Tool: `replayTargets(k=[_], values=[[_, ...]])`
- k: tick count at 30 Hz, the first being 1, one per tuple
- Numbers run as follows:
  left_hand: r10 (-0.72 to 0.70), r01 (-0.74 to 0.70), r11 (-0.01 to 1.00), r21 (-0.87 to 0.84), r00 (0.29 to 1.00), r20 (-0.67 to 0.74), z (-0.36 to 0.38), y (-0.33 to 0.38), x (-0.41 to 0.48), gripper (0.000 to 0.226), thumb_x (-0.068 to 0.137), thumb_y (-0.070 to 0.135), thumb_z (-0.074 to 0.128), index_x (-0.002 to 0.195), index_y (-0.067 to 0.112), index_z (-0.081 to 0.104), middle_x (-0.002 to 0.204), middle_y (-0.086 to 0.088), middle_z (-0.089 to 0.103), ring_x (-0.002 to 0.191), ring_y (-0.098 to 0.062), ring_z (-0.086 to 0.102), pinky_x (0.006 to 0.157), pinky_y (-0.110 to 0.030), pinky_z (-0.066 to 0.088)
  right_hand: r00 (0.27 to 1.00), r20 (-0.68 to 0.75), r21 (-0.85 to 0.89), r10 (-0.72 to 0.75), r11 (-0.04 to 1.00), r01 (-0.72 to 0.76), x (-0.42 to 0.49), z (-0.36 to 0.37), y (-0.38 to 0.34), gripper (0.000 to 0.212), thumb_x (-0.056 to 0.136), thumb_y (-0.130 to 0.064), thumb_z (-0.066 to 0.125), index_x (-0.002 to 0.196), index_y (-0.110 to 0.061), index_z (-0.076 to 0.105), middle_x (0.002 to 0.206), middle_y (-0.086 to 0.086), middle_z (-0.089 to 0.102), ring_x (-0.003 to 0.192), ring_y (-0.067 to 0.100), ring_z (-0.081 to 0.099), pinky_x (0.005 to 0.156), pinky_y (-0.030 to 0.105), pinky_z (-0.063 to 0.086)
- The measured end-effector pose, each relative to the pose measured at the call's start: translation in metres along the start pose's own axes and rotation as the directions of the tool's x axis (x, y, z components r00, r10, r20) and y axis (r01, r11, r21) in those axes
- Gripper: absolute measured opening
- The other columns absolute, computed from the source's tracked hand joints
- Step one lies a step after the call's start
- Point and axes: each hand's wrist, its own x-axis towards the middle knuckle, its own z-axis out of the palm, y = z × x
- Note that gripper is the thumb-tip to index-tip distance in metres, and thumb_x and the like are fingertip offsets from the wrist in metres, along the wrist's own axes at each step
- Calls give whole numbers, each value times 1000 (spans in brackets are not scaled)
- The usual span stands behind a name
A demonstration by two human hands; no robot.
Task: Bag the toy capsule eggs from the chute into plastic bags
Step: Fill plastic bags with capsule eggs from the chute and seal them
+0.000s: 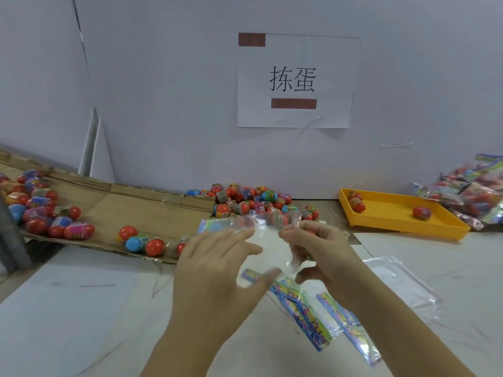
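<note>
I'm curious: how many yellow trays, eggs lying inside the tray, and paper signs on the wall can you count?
Yellow tray: 1
Eggs in it: 3
Paper sign: 1
Total: 5

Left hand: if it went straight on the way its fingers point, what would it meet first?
Probably the clear plastic bag that the right hand grips, just ahead of the left hand; blur leaves the depth unsure.
</note>
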Motion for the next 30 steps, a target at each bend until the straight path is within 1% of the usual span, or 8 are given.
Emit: replayTargets(k=[5, 8, 13, 16, 20, 23, 27, 30], values=[[-218, 230, 926, -298, 973, 72, -15, 0, 3, 51, 73, 69, 55, 119, 47, 56, 127, 23, 59, 120, -5, 55, 95, -50, 48, 970, 220, -204, -104, 968, 149, -3, -21, -9, 20, 82, -6, 69, 67, -19, 72, 71, 1, 65, 58, 17, 59, 47, 31, 53], [-298, 429, 812, -394, 887, 352, -19, -5, 7, 76, 58, 70, 66, 129, 65, 39, 136, 41, 41, 129, 15, 35, 104, -24, 36, 903, 428, -227, -32, 963, 142, -8, -26, -16, 12, 75, -13, 69, 68, -23, 72, 72, -3, 66, 59, 16, 60, 50, 30, 55], [-190, 623, 630, -463, 702, 687, -21, -7, 13, 41, 53, 56, 81, 89, 36, 76, 82, 15, 74, 78, 2, 67, 80, -22, 54, 827, 563, -260, -8, 947, 186, -15, -23, -21, 12, 76, -13, 66, 72, -22, 71, 68, -2, 64, 54, 12, 62, 53, 28, 56], [-134, 655, 576, -488, 665, 735, -21, -6, 14, 23, 60, 46, 77, 78, 30, 78, 70, 8, 71, 65, -7, 63, 67, -19, 53, 855, 515, -241, -70, 944, 223, -16, -24, -23, 11, 78, -15, 68, 73, -24, 71, 67, -2, 63, 56, 13, 62, 51, 27, 55], [-73, 744, 429, -513, 594, 801, -18, -2, 13, 20, 72, 33, 74, 87, 21, 79, 92, -3, 76, 74, -23, 74, 75, -25, 56, 871, 481, -316, -103, 906, 281, -16, -26, -22, 17, 86, -14, 69, 77, -27, 71, 72, -6, 65, 59, 14, 60, 51, 25, 53], [-161, 752, 353, -557, 635, 756, -12, 2, 11, 20, 71, 28, 70, 86, 19, 80, 85, -7, 77, 69, -22, 74, 67, -20, 56, 908, 267, -387, -323, 827, 408, -15, -20, -19, 11, 84, -27, 70, 91, -35, 65, 78, -7, 59, 59, 5, 54, 51, 20, 48], [-387, 751, 262, -606, 657, 647, -5, 2, 12, 13, 63, 18, 74, 74, 15, 79, 76, -12, 76, 65, -20, 74, 57, -18, 55, 887, -83, 96, -455, 882, 461, -14, -16, -24, 41, 64, -11, 52, 102, -26, 47, 85, 8, 50, 58, 10, 45, 51, 22, 35], [-438, 726, 225, -649, 671, 599, -4, 2, 13, 12, 58, 15, 78, 69, 15, 78, 74, -14, 75, 65, -23, 74, 56, -19, 55, 863, -29, 158, -505, 850, 503, -20, -13, -26, 38, 64, -4, 49, 98, -21, 46, 82, 7, 55, 59, 15, 45, 51, 25, 38]])
